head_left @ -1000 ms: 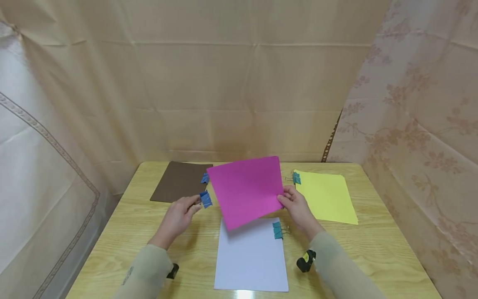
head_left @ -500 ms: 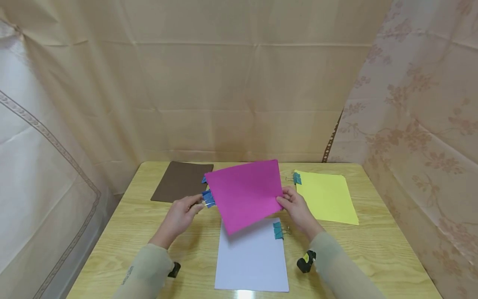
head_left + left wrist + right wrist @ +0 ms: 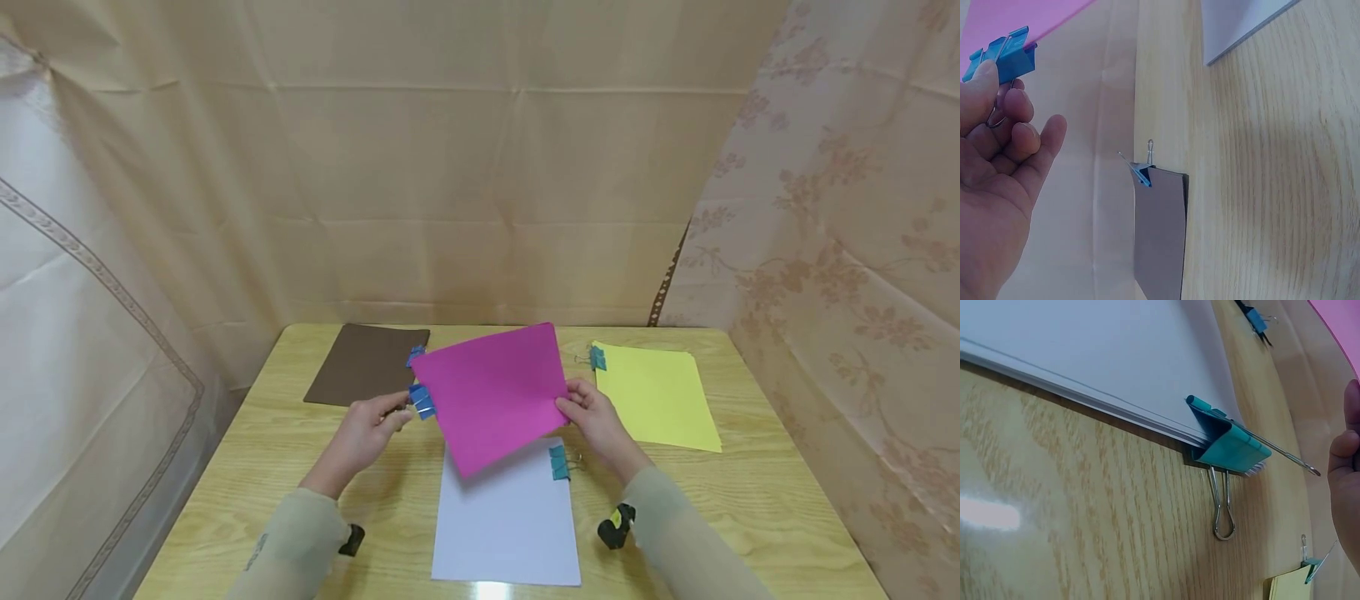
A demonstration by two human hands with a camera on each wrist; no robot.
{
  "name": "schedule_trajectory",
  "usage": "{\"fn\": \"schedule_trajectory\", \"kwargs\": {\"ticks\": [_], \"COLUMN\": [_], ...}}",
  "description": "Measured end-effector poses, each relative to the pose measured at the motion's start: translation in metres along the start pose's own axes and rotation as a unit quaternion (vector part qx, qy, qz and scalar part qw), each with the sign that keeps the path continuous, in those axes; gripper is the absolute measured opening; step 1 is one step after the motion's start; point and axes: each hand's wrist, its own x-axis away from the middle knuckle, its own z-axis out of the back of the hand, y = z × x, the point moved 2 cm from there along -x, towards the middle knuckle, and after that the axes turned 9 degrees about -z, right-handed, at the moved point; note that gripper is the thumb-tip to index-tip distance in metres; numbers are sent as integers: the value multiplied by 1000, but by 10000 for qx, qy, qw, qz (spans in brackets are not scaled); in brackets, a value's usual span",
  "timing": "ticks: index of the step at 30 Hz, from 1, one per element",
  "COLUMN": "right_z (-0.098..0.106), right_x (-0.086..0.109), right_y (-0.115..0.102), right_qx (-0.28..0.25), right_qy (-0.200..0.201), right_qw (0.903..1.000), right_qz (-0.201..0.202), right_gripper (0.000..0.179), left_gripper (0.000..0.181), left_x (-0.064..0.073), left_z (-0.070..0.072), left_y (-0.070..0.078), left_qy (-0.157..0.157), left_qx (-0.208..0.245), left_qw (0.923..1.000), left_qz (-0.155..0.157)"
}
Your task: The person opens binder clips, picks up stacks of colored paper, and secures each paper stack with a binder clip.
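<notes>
My left hand (image 3: pixel 363 435) pinches the wire handles of a blue binder clip (image 3: pixel 422 402). The clip sits at the left edge of a magenta sheaf of paper (image 3: pixel 495 392), which is held tilted above the table. In the left wrist view, thumb and fingers are on the handles of that same blue clip (image 3: pixel 1013 59), with the pink edge in its mouth. On the other side, my right hand (image 3: pixel 600 421) grips the sheaf's right edge, thumb on top. Beneath lies a white paper stack (image 3: pixel 504 533) with a teal binder clip (image 3: pixel 558 462) on its right edge.
At the back left of the wooden table (image 3: pixel 262 467) lies a brown paper stack (image 3: pixel 360 362) with a blue clip (image 3: pixel 415 355). Yellow paper (image 3: pixel 660 400) with a teal clip (image 3: pixel 597 358) lies at the right. Beige curtain (image 3: pixel 480 167) hangs behind the table.
The blue clip has moved right, from beside the magenta sheaf onto its left edge. The sheaf has dropped slightly and tilted a little more.
</notes>
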Motion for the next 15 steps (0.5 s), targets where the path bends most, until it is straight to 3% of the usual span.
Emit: {"fn": "schedule_trajectory", "kwargs": {"ticks": [15], "right_z": [-5], "right_x": [1], "right_y": [6], "right_qx": [-97], "right_qy": [-241], "right_qw": [9997], "right_qz": [-37], "right_gripper": [26], "left_gripper": [39], "left_x": [-4], "left_z": [2], "left_y": [4], "left_qy": [-78], "left_qx": [199], "left_qw": [9997], "left_qz": [-74]}}
